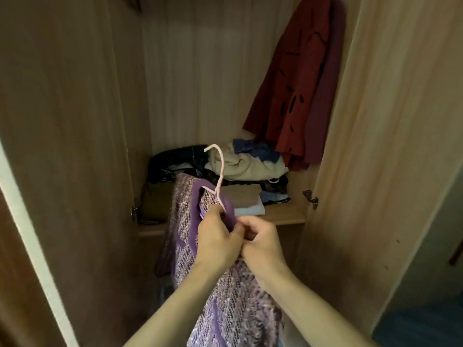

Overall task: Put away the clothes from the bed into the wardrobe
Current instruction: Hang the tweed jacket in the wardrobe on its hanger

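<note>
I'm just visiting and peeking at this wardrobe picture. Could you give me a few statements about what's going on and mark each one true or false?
1. Both hands are at the neckline of the purple garment. True: the left hand and right hand grip it together near the collar.
2. The garment is on a pale pink hanger. True.
3. The hanger's hook is already over a rail. False: the hook is free in the air, in front of the shelf.
4. The red garment lies folded on the shelf. False: it hangs at the upper right of the wardrobe.
5. The shelf holds piled clothes. True.
</note>
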The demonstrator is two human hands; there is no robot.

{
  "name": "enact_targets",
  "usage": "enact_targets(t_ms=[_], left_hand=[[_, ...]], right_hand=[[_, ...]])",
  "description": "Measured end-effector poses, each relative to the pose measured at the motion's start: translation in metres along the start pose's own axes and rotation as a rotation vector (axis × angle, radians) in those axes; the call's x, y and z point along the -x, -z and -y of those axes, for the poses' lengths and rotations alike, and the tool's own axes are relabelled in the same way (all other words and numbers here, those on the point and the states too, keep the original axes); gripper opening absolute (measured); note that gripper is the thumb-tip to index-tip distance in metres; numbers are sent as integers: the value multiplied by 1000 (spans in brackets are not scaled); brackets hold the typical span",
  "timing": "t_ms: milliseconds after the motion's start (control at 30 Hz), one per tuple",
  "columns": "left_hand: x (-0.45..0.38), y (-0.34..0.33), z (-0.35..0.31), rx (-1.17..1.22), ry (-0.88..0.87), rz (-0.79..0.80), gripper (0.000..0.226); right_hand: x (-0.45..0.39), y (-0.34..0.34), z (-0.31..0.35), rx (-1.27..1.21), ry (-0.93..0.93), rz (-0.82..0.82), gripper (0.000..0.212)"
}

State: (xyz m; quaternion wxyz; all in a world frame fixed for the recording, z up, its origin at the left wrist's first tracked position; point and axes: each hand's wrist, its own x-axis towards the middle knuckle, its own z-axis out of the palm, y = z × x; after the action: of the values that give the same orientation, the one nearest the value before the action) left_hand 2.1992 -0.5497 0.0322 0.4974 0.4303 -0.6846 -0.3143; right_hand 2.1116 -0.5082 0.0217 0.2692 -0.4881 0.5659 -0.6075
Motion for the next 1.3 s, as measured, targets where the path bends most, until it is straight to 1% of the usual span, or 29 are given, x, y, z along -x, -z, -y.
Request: enact_targets(t_ms=[67,133,167,200,233,267,300,333,367,500,600,667,733,767,867,933,1033,1100,1200,1300], left_hand=[[-3,12,7,-20,-24,35,15],[-5,27,15,-77,-78,84,12],[-6,35,19,-108,-108,105,12],[-7,43,24,-156,-140,120,14],[-9,50,28,-217,-175,128,15],[-10,57,31,-288,-209,141,16],[-11,64,34,-347,-243,161,17],[-12,71,36,-386,-272,188,18],[-13,77,38,-404,-296,218,18],[-13,101,44,-415,-412,326,20],[-13,112,47,-427,-516,390,22],[-11,115,47,-443,-585,414,21],[-10,119,46,-479,-659,420,19],[-12,121,45,-509,-700,418,17],[-19,127,42,-640,-797,353,17],[-21,129,43,-694,-805,262,22],[-16,118,48,-712,-739,103,28],[-10,105,52,-681,-681,5,28],[-4,87,56,-617,-577,-115,32],[-2,71,57,-658,-581,-196,33]], right_hand=[[-1,1,5,-67,-57,128,43],[-4,8,11,-119,-113,333,52],[-5,11,14,-117,-113,423,51],[-4,12,16,-75,-89,465,47],[-5,14,17,44,-17,434,39],[-8,15,15,242,99,325,33],[-11,18,11,469,240,197,32],[-16,21,5,641,370,105,36],[-21,24,1,732,449,65,41],[-40,32,-12,789,501,81,59],[-52,33,-15,894,560,85,63],[-58,34,-16,935,610,50,54],[-59,36,-16,876,661,-11,34],[-56,38,-17,833,670,-23,27],[-51,44,-20,765,711,-32,21],[-51,48,-22,752,759,-55,21],[-55,55,-25,768,829,-136,24],[-60,60,-30,735,827,-170,24],[-73,68,-40,699,800,-173,24],[-88,81,-50,637,762,-167,23]])
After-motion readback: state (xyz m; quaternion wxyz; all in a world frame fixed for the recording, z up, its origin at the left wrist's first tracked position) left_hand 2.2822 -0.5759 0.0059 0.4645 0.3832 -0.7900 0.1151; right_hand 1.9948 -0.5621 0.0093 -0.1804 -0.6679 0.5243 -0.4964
